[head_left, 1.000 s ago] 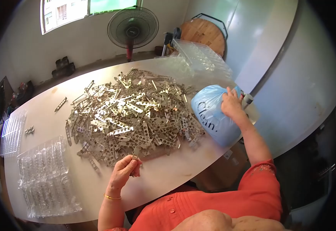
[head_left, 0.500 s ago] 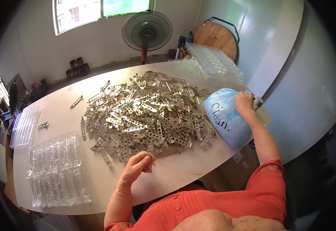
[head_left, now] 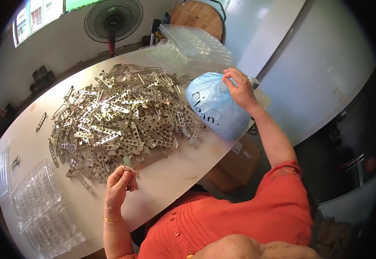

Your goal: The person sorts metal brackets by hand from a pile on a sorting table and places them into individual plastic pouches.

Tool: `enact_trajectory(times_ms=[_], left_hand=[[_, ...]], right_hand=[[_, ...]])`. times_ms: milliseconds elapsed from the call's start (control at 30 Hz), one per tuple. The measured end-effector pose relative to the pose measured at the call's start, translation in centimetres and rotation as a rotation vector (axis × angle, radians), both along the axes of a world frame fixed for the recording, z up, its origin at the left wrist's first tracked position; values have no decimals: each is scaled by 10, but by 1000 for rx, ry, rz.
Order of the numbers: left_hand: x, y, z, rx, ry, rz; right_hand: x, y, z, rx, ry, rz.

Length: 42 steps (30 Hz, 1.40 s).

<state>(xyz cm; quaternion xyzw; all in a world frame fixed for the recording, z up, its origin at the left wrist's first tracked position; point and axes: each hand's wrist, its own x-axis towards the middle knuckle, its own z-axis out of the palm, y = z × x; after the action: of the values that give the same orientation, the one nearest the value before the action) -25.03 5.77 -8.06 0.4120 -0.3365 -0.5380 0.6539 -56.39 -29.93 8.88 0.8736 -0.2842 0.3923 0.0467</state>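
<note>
My left hand (head_left: 121, 180) is closed around a metal strip (head_left: 126, 162) whose end sticks up past the fingers, at the near edge of a large heap of perforated metal strips (head_left: 119, 116). On the right, my right hand (head_left: 238, 87) is at the top of a blue plastic bag (head_left: 216, 108) printed "Clean.". Its fingers are pinched together on something small and pale that I cannot make out.
Clear plastic trays (head_left: 45, 211) lie at the left of the table (head_left: 175, 177), another tray (head_left: 0, 168) beyond them. More trays (head_left: 196, 45) are stacked at the back. A fan (head_left: 113, 21) stands behind the table; a cardboard box (head_left: 233, 166) sits below its right edge.
The view has swung to the right. My right hand has risen from behind the bag's top to above it, with its fingers now pinched. My left hand still holds its strip near the heap.
</note>
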Motion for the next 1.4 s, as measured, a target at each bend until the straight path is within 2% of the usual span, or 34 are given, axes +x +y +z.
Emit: enact_trajectory(times_ms=[33,100,233,300,533,633,800,967,1033,1133,1233,1333,1400], left_hand=[[0,0,0,-3,1,0],[0,0,0,-1,55,6],[1,0,3,-6,69,35],[2,1,2,-13,111,36],[4,1,5,-10,147,36],[3,1,6,-35,162,52],[8,0,5,-68,165,99],[13,2,0,-68,194,124],[15,2,-4,-30,38,110],[11,1,6,9,24,134],[12,1,1,42,-14,171],[15,-2,1,37,-10,222],[15,-1,2,43,17,255]], right_hand=[[3,7,3,-3,1,0],[9,22,11,172,-240,24],[29,38,23,169,-389,142],[44,59,30,379,-502,232],[103,118,22,685,-432,492],[131,131,3,768,-329,511],[177,139,-32,754,-206,594],[205,134,-47,699,-182,506],[213,134,-53,698,-162,504],[221,134,-65,724,-158,518],[223,134,-67,815,-151,550],[216,131,-66,1205,-202,698],[215,142,-65,1228,-232,696]])
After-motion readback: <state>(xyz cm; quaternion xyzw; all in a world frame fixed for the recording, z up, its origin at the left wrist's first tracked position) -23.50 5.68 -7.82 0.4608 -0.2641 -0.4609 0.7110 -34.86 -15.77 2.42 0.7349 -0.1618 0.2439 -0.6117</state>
